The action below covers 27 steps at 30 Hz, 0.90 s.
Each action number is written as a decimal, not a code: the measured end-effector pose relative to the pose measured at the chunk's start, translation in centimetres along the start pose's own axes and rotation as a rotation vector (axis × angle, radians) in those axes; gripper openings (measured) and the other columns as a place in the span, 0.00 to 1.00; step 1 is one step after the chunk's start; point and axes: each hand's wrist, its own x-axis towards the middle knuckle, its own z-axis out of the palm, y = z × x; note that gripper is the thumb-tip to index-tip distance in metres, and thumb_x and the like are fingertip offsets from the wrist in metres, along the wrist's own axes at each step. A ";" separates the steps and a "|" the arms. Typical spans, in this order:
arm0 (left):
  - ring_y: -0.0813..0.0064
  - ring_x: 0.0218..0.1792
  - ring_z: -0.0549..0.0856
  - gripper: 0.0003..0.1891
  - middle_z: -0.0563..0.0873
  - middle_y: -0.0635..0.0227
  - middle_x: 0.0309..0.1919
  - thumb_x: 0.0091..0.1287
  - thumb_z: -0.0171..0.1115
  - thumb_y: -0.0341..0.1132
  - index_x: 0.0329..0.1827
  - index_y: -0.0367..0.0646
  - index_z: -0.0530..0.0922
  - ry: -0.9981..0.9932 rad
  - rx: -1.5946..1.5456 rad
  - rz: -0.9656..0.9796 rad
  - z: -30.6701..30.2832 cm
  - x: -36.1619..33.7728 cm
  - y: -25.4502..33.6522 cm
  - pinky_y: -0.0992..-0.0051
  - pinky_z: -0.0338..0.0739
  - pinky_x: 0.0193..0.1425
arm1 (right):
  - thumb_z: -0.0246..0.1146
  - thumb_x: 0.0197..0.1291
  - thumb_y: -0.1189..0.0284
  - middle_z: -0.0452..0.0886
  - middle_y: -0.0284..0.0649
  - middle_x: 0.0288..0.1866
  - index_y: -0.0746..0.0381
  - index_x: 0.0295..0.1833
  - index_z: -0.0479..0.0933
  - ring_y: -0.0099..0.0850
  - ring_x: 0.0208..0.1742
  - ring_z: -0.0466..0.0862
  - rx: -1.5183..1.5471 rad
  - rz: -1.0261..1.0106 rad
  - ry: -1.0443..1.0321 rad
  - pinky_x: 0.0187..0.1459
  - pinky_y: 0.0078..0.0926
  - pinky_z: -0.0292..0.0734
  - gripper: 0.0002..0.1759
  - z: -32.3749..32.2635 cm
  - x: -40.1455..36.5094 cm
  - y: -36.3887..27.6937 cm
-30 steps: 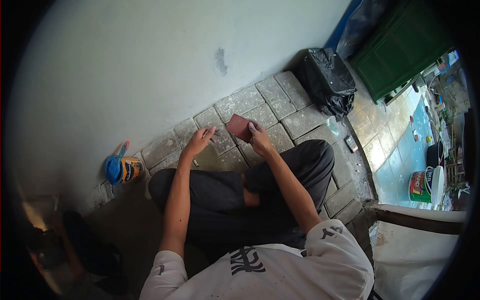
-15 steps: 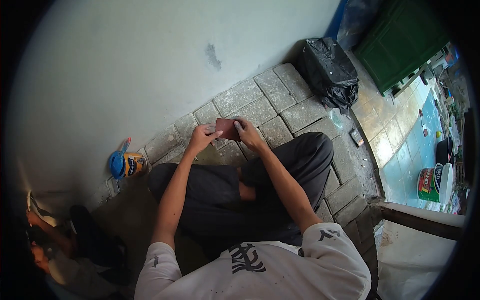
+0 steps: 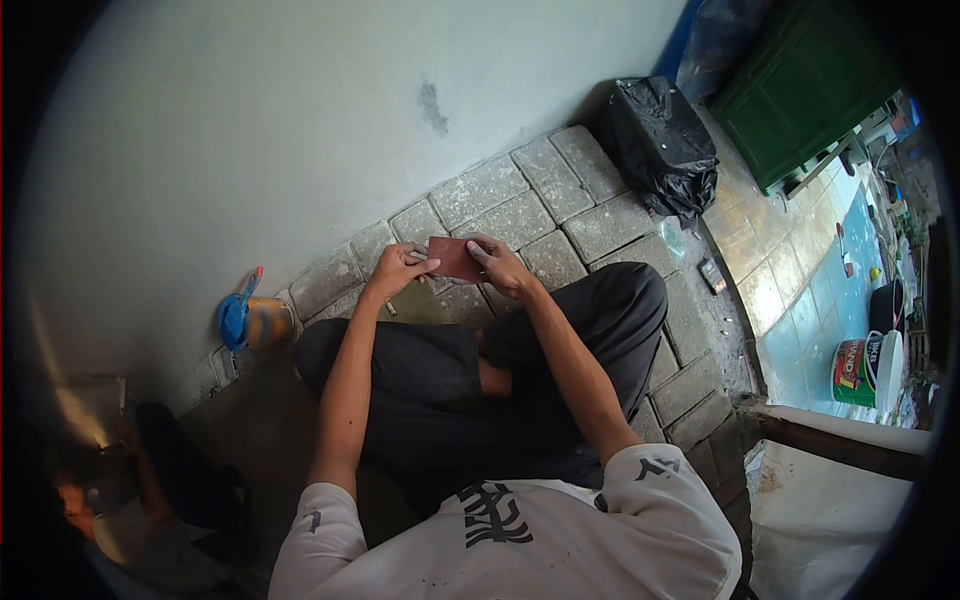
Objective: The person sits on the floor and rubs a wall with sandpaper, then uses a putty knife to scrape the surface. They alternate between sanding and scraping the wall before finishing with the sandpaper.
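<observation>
A small reddish-brown piece of sandpaper [image 3: 451, 257] is stretched between my two hands, above my crossed legs and close to the wall. My left hand [image 3: 401, 268] pinches its left edge, thumb on top and fingers behind. On the right edge, my right hand [image 3: 497, 263] grips it with the thumb on its face. Both hands look dusty at the fingertips. The fingers behind the sheet are partly hidden.
A pale wall [image 3: 300, 130] with a grey patch rises ahead. Left of my knee stand an orange can [image 3: 268, 322] and a blue-handled tool [image 3: 234, 318]. A black plastic-wrapped bundle [image 3: 660, 140] and a paint bucket [image 3: 868, 370] are right. Another person [image 3: 150, 500] sits lower left.
My left hand and the sandpaper have shifted very slightly left. The other person's arm at lower left has moved and is now blurred in shadow.
</observation>
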 end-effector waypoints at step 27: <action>0.68 0.41 0.87 0.10 0.85 0.60 0.44 0.74 0.64 0.27 0.51 0.29 0.80 1.145 -0.653 -0.023 -8.4 1.2 -6.3 0.52 0.89 0.58 | 0.54 0.81 0.54 0.87 0.48 0.53 0.70 0.63 0.75 0.34 0.45 0.91 -0.467 0.033 0.118 0.40 0.31 0.85 0.27 -2.2 1.9 3.5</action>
